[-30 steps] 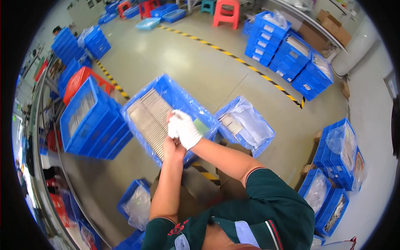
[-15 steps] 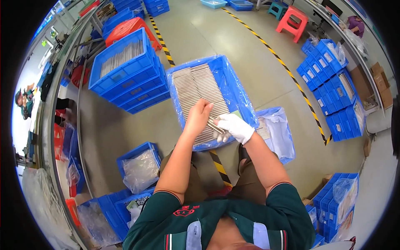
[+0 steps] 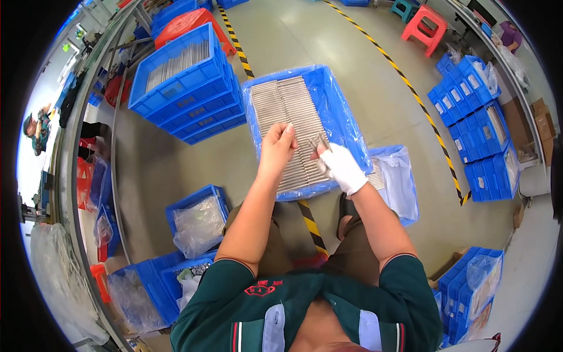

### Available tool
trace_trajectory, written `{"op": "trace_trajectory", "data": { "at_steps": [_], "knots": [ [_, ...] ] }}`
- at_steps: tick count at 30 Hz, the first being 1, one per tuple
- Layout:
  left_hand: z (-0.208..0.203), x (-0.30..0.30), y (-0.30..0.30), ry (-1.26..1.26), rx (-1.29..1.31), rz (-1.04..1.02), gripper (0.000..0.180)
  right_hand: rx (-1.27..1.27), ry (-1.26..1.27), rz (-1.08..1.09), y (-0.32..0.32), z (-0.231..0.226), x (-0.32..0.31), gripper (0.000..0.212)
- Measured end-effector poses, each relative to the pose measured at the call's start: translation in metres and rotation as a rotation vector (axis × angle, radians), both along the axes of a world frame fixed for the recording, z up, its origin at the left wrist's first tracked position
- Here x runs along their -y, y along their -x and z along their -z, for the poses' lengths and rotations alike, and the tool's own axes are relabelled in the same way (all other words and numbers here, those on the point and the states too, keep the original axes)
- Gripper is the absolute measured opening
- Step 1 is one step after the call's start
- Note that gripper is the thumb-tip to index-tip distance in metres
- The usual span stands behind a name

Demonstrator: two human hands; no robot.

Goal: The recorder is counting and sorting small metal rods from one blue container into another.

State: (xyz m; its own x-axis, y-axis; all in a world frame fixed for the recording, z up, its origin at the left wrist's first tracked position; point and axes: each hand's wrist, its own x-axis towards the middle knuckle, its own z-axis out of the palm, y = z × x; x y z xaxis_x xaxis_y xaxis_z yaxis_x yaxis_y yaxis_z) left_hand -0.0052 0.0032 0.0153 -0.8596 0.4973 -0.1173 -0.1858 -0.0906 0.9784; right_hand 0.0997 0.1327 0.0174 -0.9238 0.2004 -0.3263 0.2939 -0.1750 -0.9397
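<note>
A blue crate (image 3: 346, 126) lined with clear plastic stands in front of me. Thin silvery metal rods (image 3: 270, 102) fill its left part, packed side by side in two rows. Above them, my bare left hand (image 3: 277, 149) is closed, thumb against fingertips; anything in it is hidden. To its right is my right hand (image 3: 340, 167) in a white glove with greyish fingers. Those fingers are bent over the rods' right edge, with narrow grey strips among them. Whether these strips are rods or glove fingers is unclear. A gap separates the hands.
A second lined crate (image 3: 407, 202) with rods sits right of the first. Stacked blue crates (image 3: 182, 97) stand at the left, others (image 3: 475, 126) at the far right. Near my left leg is a plastic-covered crate (image 3: 199, 220). Red stools (image 3: 425, 29) and striped floor tape (image 3: 404, 79) are farther off.
Several rods showed between my hands earlier; now the hands have parted. My right hand has moved right and up, its fingers turned upward. The whole view has shifted slightly.
</note>
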Motion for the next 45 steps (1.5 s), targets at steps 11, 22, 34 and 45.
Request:
{"op": "trace_trajectory", "data": {
  "at_steps": [11,22,34,45],
  "knots": [
    [0.006,-0.005,-0.017,-0.466,0.540,0.278,0.016,-0.116,-0.385,0.145,-0.002,-0.017,-0.006,0.022],
    [0.011,-0.007,-0.021,-0.553,0.625,0.334,0.011,-0.133,-0.572,0.184,-0.004,-0.021,-0.006,0.021],
    [0.009,0.000,-0.011,-0.358,0.373,0.097,0.011,-0.185,-0.788,0.108,-0.002,-0.021,-0.010,0.021],
    [0.010,0.003,-0.010,-0.381,0.422,0.228,0.012,-0.141,-0.718,-0.017,-0.005,-0.027,-0.010,0.024]
  ]
}}
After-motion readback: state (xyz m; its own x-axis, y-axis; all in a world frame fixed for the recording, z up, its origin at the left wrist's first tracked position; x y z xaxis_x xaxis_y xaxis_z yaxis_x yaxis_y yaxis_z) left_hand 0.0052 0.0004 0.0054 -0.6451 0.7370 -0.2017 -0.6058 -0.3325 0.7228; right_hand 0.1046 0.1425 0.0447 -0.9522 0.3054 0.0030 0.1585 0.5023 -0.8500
